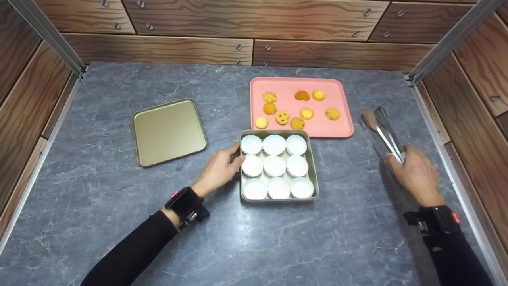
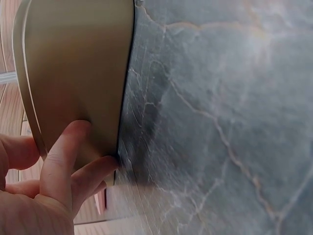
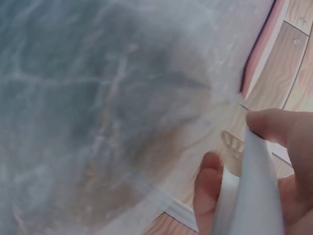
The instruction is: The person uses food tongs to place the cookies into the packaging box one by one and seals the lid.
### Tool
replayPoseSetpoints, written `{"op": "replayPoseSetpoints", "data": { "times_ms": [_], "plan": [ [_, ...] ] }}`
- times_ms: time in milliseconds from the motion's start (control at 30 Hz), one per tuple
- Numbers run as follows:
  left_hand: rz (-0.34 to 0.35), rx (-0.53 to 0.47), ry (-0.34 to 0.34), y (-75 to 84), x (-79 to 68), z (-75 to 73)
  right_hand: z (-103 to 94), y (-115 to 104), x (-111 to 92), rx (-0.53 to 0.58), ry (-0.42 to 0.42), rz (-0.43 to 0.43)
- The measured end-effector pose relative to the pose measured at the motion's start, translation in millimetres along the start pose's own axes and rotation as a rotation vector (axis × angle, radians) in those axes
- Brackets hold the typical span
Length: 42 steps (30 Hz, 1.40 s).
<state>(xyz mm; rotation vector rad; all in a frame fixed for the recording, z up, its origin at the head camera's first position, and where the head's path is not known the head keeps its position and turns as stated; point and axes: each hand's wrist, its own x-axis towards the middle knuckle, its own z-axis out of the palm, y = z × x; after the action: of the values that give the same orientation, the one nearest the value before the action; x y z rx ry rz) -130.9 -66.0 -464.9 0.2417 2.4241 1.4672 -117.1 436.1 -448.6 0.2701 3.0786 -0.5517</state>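
Observation:
My left hand (image 1: 219,171) is at the left side of a square gold tin (image 1: 313,167). In the left wrist view, its fingertips touch the tin's outer wall (image 2: 78,63) and the thumb lies at the rim. White pleated paper cups (image 1: 274,165) sit in rows inside the tin. Off to the right, my right hand (image 1: 418,172) grips metal tongs (image 1: 387,137) by the handle end, their brownish tips pointing away from me. The right wrist view shows the thumb and fingers around the tongs' arms (image 3: 257,186).
Behind the tin lies a pink tray (image 1: 341,89) holding several cookies (image 1: 282,117) of different shapes. A flat gold lid (image 1: 168,133) rests on the marbled grey table (image 1: 119,222) at left. Wood-patterned panels (image 1: 254,20) with metal framing enclose the table's back and sides.

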Motion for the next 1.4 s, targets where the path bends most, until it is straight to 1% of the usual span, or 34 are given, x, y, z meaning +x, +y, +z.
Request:
{"op": "replayPoseSetpoints", "data": {
  "times_ms": [100, 233, 333, 400, 500, 633, 767, 900, 1167, 1400],
  "plan": [
    [0.007, 0.003, 0.002, -1.3, 0.5, 0.1, -2.2, -6, -2, 0.005, 0.028, -0.030],
    [0.011, -0.018, 0.017, -2.1, 1.6, 0.0, -2.5, -18, 0, 0.008, 0.082, -0.108],
    [-0.003, -0.028, 0.020, -1.4, 2.5, 0.5, -0.8, -31, 2, 0.024, 0.120, -0.173],
    [-0.016, -0.019, 0.017, -0.5, 2.7, 1.2, 1.7, -41, 3, 0.033, 0.153, -0.221],
    [-0.017, 0.004, 0.021, 0.9, 2.9, 2.7, 5.5, -57, 5, 0.044, 0.173, -0.282],
    [-0.007, 0.018, 0.034, 1.2, 3.4, 3.6, 10.5, -73, 11, 0.033, 0.163, -0.326],
    [-0.008, 0.008, 0.043, 0.1, 3.6, 2.4, 14.9, -82, 17, 0.021, 0.129, -0.346],
    [-0.013, -0.009, 0.051, 0.1, 4.2, 1.5, 18.0, -86, 24, 0.005, 0.110, -0.356],
    [-0.026, -0.033, 0.044, 1.2, 5.9, 1.3, 23.8, -90, 33, -0.057, 0.087, -0.393],
    [-0.061, -0.126, 0.032, 1.7, 5.8, 0.3, 27.1, -95, 37, -0.093, 0.097, -0.439]
  ]
}}
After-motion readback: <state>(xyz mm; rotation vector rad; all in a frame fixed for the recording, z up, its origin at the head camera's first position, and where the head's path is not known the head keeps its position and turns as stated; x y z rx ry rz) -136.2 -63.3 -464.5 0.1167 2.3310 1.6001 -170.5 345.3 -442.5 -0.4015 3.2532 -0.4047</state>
